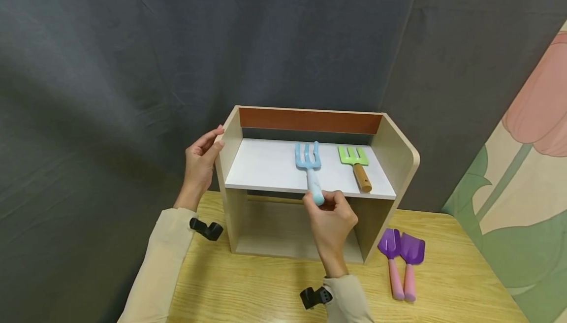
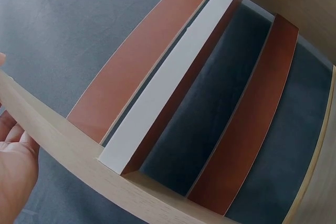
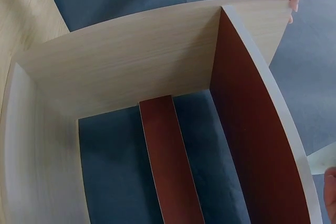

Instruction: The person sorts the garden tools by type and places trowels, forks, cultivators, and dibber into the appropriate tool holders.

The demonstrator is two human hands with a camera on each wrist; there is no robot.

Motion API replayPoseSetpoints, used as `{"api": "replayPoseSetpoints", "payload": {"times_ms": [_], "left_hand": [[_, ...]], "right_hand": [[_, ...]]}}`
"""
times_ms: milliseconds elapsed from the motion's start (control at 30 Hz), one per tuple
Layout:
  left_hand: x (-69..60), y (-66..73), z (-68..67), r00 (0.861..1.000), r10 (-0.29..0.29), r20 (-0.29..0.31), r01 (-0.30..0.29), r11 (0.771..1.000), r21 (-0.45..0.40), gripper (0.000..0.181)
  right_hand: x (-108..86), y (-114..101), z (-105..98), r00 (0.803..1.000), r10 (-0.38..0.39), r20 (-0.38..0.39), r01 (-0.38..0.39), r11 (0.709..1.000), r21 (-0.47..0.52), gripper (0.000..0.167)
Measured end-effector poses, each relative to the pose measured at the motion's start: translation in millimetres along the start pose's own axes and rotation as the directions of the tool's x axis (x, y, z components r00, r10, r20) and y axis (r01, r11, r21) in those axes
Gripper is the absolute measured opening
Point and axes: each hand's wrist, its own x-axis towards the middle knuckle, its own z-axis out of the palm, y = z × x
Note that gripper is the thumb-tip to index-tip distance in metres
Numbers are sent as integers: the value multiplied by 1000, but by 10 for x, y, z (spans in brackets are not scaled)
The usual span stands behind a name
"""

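Note:
A small wooden shelf unit [image 1: 407, 158] with a white middle board [image 1: 266, 165] stands on the table. My left hand [image 1: 200, 163] grips the edge of its left side panel; in the right wrist view, the left hand's fingers [image 3: 294, 1] bend over that edge. With my right hand [image 1: 330, 222] I pinch the handle end of a light blue hand fork [image 1: 313, 182], its tines over the white board. To its right on the same board lies a green hand fork [image 1: 353, 155] with a brown handle. Part of the blue fork's handle [image 3: 323, 159] shows in the right wrist view.
Two purple shovels with pink handles, one a left shovel [image 1: 391, 244] and the other a right shovel [image 1: 413, 249], lie side by side on the wooden table [image 1: 252, 283] right of the unit. A dark grey curtain [image 1: 288, 37] hangs behind, and a flower-patterned panel [image 1: 531, 175] stands at right.

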Motion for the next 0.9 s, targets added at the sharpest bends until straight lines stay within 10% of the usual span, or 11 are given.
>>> {"api": "replayPoseSetpoints", "payload": {"times_ms": [900], "left_hand": [[-3,-10,18,1000,2,1,-2,1000,-11,33]], "right_hand": [[-45,102,291,996,80,-29,-81,996,-28,22]]}}
